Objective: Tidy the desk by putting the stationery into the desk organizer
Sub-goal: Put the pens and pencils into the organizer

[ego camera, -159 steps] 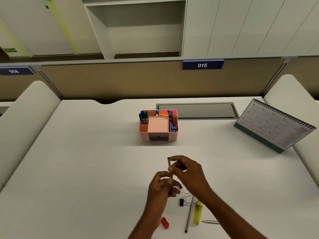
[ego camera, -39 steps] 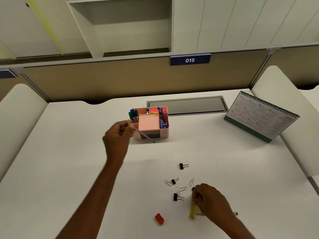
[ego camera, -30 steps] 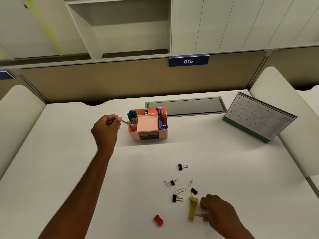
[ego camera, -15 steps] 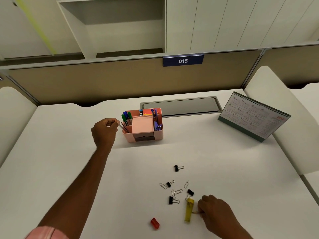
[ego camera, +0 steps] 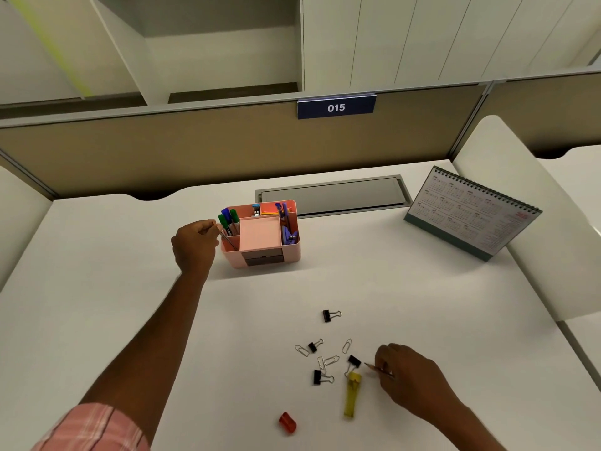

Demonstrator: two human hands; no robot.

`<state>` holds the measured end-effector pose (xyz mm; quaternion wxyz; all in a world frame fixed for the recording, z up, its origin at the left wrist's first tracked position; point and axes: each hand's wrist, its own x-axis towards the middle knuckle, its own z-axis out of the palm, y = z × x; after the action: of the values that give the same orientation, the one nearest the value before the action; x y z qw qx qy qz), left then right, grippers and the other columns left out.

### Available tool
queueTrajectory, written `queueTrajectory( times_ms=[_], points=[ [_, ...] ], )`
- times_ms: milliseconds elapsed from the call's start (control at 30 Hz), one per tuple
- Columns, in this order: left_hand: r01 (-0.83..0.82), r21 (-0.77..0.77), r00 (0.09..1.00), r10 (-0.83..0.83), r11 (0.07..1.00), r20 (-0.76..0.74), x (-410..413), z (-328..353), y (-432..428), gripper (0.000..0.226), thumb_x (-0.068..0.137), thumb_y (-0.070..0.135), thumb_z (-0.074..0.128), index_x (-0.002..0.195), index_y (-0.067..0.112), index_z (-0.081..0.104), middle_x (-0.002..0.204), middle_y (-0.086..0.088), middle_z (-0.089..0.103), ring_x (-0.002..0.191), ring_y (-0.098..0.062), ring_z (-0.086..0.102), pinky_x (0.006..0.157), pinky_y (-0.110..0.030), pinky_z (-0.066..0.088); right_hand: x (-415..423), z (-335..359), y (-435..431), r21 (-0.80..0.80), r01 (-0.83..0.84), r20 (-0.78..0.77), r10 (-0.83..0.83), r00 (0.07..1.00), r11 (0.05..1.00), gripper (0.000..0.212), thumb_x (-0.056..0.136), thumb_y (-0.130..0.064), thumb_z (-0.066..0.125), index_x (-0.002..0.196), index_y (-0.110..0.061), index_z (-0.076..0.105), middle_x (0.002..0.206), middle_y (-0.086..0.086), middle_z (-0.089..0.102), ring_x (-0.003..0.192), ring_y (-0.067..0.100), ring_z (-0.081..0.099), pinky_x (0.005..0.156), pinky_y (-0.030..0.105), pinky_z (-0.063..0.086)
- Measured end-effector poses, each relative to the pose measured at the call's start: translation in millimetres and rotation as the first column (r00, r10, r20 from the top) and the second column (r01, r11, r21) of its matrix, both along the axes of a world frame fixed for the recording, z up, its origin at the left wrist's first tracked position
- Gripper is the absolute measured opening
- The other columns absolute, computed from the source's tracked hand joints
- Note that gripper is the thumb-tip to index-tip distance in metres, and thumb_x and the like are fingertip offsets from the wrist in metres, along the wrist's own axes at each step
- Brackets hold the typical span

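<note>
Pencil (ego camera: 374, 368) newly lifted in right grip (ego camera: 405, 372); left grip (ego camera: 195, 244) pinches pen (ego camera: 228, 239) (four binder clips (ego camera: 327, 316)).

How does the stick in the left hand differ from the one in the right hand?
The grey pen in the left hand slants down into the left side of the pink organizer; the pencil in the right hand lies low over the desk beside a black binder clip. The pen shows most of its shaft; the pencil shows only its sharpened wooden end. Both are thin, held in a pinch.
</note>
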<state>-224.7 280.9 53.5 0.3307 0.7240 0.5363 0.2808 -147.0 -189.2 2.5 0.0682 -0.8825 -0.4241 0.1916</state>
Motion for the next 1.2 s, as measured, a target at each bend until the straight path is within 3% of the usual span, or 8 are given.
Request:
queueTrajectory(
  times_ms=[233, 367, 433, 533, 667, 767, 867, 1200],
  points=[
    [-0.031, -0.051, 0.999, 0.032, 0.998, 0.015, 1, -9, 4, 0.029, 0.094, 0.026, 0.076, 0.117, 0.008, 0.078, 0.107, -0.011, 0.080, 0.079, -0.023, 0.077, 0.082, -0.044, 0.065, 8, 12, 20, 0.192, 0.362, -0.375, -0.273, 0.886, 0.912, 0.015, 0.088, -0.028, 0.071, 0.098, -0.040, 0.070, 0.083, -0.018, 0.069, 0.081, 0.004, 0.066, 0.069, 0.018, 0.053],
    [-0.077, -0.060, 0.996, 0.079, 0.995, 0.044, -4, -10, -2, 0.041, 0.092, 0.033, 0.077, 0.126, 0.010, 0.073, 0.113, -0.010, 0.078, 0.089, -0.024, 0.077, 0.089, -0.046, 0.063, 13, 23, 36, 0.210, 0.638, -0.693, -0.348, 0.632, 0.741, 0.016, 0.088, -0.014, 0.078, 0.095, -0.028, 0.078, 0.083, -0.006, 0.077, 0.075, 0.011, 0.071, 0.069, 0.023, 0.058],
    [-0.114, -0.015, 0.992, 0.114, 0.993, 0.049, -5, -6, -16, 0.043, 0.093, 0.034, 0.076, 0.129, 0.010, 0.072, 0.119, -0.009, 0.076, 0.105, -0.024, 0.073, 0.093, -0.035, 0.057, 16, 27, 43, 0.182, 0.728, -0.808, -0.321, 0.493, 0.661, 0.014, 0.089, -0.009, 0.077, 0.097, -0.021, 0.078, 0.087, 0.005, 0.078, 0.078, 0.019, 0.072, 0.071, 0.033, 0.062],
    [-0.089, 0.079, 0.991, 0.080, 0.993, 0.105, -6, 4, -54, 0.031, 0.096, 0.024, 0.071, 0.124, 0.011, 0.075, 0.115, -0.008, 0.076, 0.104, -0.023, 0.071, 0.082, -0.025, 0.049, 21, 32, 55, 0.170, 0.797, -0.881, -0.273, 0.386, 0.579, 0.013, 0.089, -0.005, 0.075, 0.100, -0.012, 0.075, 0.092, 0.014, 0.077, 0.082, 0.026, 0.072, 0.075, 0.040, 0.062],
    [0.103, -0.148, 0.965, -0.063, 0.984, 0.254, -15, 13, -108, 0.020, 0.093, 0.030, 0.076, 0.109, 0.020, 0.080, 0.097, 0.006, 0.078, 0.089, -0.012, 0.072, 0.078, -0.027, 0.059, 22, 40, 72, 0.216, 0.781, -0.885, -0.220, 0.410, 0.586, 0.012, 0.092, -0.010, 0.075, 0.103, -0.014, 0.075, 0.093, 0.010, 0.077, 0.085, 0.022, 0.073, 0.076, 0.039, 0.061],
    [0.360, -0.408, 0.909, -0.217, 0.839, 0.356, -19, 25, -150, 0.016, 0.089, 0.029, 0.081, 0.103, 0.022, 0.082, 0.088, 0.001, 0.080, 0.072, -0.013, 0.070, 0.071, -0.034, 0.060, 17, 49, 86, 0.267, 0.718, -0.864, -0.171, 0.474, 0.643, 0.010, 0.095, -0.012, 0.071, 0.100, -0.018, 0.077, 0.092, 0.008, 0.077, 0.082, 0.016, 0.071, 0.077, 0.036, 0.060],
    [0.540, -0.477, 0.837, -0.382, 0.693, 0.392, -23, 30, -183, 0.019, 0.088, 0.027, 0.082, 0.106, 0.021, 0.082, 0.093, -0.002, 0.081, 0.076, -0.019, 0.073, 0.075, -0.038, 0.062, 10, 58, 101, 0.296, 0.705, -0.877, -0.110, 0.468, 0.644, 0.009, 0.096, -0.010, 0.069, 0.097, -0.015, 0.077, 0.092, 0.014, 0.076, 0.081, 0.020, 0.071, 0.076, 0.036, 0.059],
    [0.535, -0.537, 0.829, -0.281, 0.652, 0.484, -50, 13, -211, 0.016, 0.091, 0.020, 0.079, 0.105, 0.012, 0.081, 0.097, -0.011, 0.080, 0.086, -0.030, 0.075, 0.082, -0.039, 0.063, -12, 60, 117, 0.292, 0.731, -0.907, -0.062, 0.415, 0.616, 0.010, 0.091, -0.013, 0.077, 0.099, -0.009, 0.073, 0.089, 0.016, 0.076, 0.079, 0.023, 0.074, 0.073, 0.034, 0.059]
  ],
)
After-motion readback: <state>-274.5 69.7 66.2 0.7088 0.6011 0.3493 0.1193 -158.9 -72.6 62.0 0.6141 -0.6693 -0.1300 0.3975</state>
